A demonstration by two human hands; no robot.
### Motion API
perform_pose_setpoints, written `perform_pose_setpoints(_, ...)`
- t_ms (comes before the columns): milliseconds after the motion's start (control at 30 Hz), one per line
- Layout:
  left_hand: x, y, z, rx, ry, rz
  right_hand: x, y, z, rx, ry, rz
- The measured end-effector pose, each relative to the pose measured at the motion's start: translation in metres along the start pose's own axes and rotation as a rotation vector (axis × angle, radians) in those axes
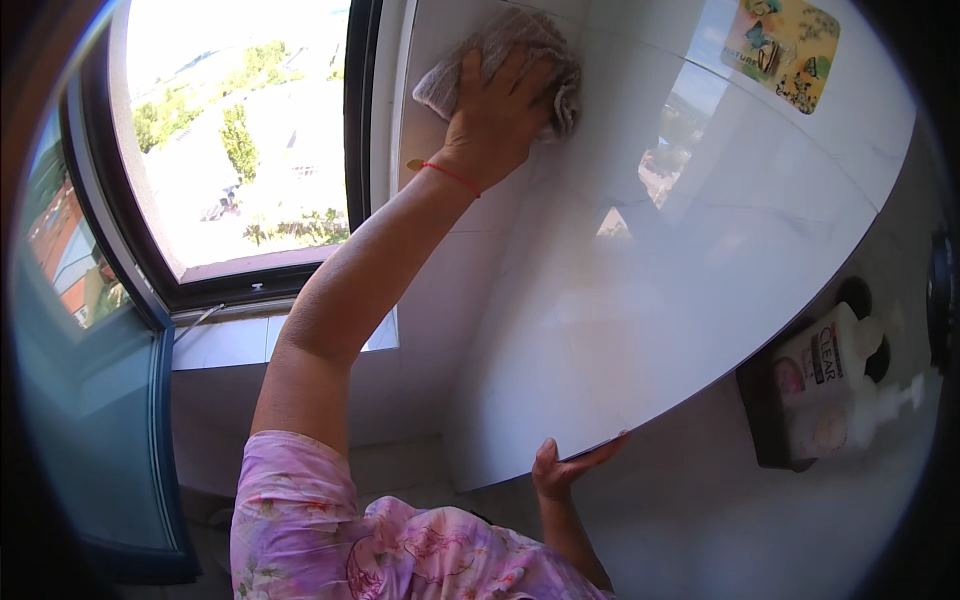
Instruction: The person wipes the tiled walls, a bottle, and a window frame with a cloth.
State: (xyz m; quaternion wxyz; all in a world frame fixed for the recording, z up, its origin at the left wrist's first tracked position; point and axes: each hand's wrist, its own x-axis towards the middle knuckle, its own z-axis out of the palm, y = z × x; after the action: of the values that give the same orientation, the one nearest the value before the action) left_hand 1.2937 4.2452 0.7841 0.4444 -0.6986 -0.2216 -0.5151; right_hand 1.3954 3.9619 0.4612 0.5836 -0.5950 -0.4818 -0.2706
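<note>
My left hand (pixel 501 112), with a red string bracelet at the wrist, is spread flat on a crumpled pinkish-grey cloth (pixel 525 34). It presses the cloth against the light tiled wall (pixel 480 277) just right of the window frame (pixel 361 112). Parts of the cloth bunch out beyond my fingers on both sides. Lower down, my right hand (pixel 559 472) grips the bottom edge of a glossy white tiled surface (pixel 600 337), thumb on the near face. Some of its fingers are hidden behind that edge.
An opened window sash (pixel 97 420) swings in at the left, beside a tiled sill (pixel 217 345). A butterfly-print adhesive hook (pixel 787 52) is stuck at upper right. Past the glossy surface's edge, a dark rack (pixel 765 427) holds a Clear bottle (pixel 817 360) and a pump bottle (pixel 832 427).
</note>
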Motion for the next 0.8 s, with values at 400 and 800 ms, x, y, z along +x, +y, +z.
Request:
perform_pose_setpoints(400, -0.020, -0.066, -0.040, -0.046, 0.116, -0.004, 0.007, -0.008, 0.002, 0.009, 0.003, -0.053)
perform_pose_setpoints(800, -0.243, 0.016, -0.025, -0.251, -0.371, 0.400, 0.002, -0.013, 0.008, -0.094, 0.041, -0.054)
